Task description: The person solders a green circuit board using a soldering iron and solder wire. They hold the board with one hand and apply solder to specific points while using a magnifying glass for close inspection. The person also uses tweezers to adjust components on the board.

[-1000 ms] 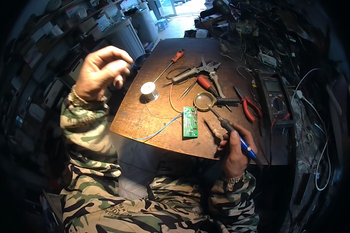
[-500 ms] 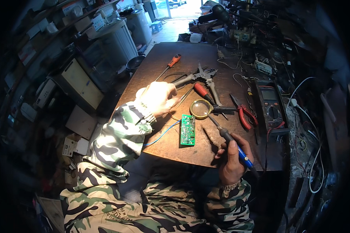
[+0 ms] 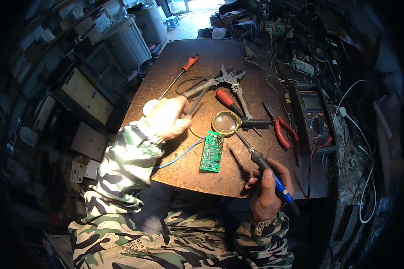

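Note:
My right hand (image 3: 269, 193) is wrapped round a soldering iron (image 3: 280, 186) with a blue and black handle. Its tip points up and left, close to the rim of a magnifying glass (image 3: 214, 118). Just below that glass lies a green circuit board (image 3: 212, 152), with a blue wire (image 3: 182, 155) running off to its left. Over the table's left part, brightly lit, my left hand (image 3: 168, 117) pinches thin dark tweezers (image 3: 198, 101). A white round thing (image 3: 150, 106), washed out by glare, sits beside that hand.
Beyond the hands lie an orange-handled screwdriver (image 3: 191, 62), a grey-handled plier-like tool (image 3: 229, 80) and a red-handled screwdriver (image 3: 225, 97). Red-handled pliers (image 3: 283, 130) and a multimeter (image 3: 316, 119) are at the right. Tangled cables (image 3: 363, 148) run along the right side.
My left hand has moved slightly left, and the tweezers have come with it, off their earlier place. The view has shifted a little. The right hand keeps the soldering iron in much the same pose.

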The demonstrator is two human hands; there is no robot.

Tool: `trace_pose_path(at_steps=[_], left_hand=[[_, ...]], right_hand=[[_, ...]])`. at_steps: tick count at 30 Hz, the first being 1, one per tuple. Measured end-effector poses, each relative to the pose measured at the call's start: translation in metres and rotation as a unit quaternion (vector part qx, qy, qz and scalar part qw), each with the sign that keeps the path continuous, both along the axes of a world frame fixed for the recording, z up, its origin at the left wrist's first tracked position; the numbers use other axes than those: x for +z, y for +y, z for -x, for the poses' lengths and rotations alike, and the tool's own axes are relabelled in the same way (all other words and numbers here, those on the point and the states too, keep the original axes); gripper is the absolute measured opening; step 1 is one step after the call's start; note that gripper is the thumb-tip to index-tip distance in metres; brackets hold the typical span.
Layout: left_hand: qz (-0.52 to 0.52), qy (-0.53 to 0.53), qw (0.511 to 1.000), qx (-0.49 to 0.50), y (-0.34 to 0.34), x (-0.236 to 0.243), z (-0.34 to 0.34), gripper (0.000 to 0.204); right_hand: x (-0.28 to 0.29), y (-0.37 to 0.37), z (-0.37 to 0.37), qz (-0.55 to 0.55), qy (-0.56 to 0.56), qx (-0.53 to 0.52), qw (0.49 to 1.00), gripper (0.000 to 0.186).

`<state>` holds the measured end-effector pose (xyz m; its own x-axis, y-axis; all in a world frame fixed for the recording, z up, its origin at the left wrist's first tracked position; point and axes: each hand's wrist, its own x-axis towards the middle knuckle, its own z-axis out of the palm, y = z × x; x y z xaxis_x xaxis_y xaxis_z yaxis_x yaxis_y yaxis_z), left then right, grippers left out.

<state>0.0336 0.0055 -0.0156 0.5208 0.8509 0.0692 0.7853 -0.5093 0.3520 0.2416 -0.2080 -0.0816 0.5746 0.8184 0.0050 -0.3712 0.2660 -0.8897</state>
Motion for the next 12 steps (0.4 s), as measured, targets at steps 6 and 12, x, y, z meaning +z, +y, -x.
trace_pose_path(at_steps=[6,12], left_hand=[[0.301,-0.46,0.832,-0.077,-0.026,0.059,0.026,0.032],[0.27,-0.515,0.813,-0.044,-0.043,0.067,0.004,0.035]], right_hand=[[-0.002,0.002,0.001,0.009,-0.029,-0.031,0.999,0.037],[-0.006,0.003,0.001,0.004,-0.037,-0.021,0.999,0.038]])
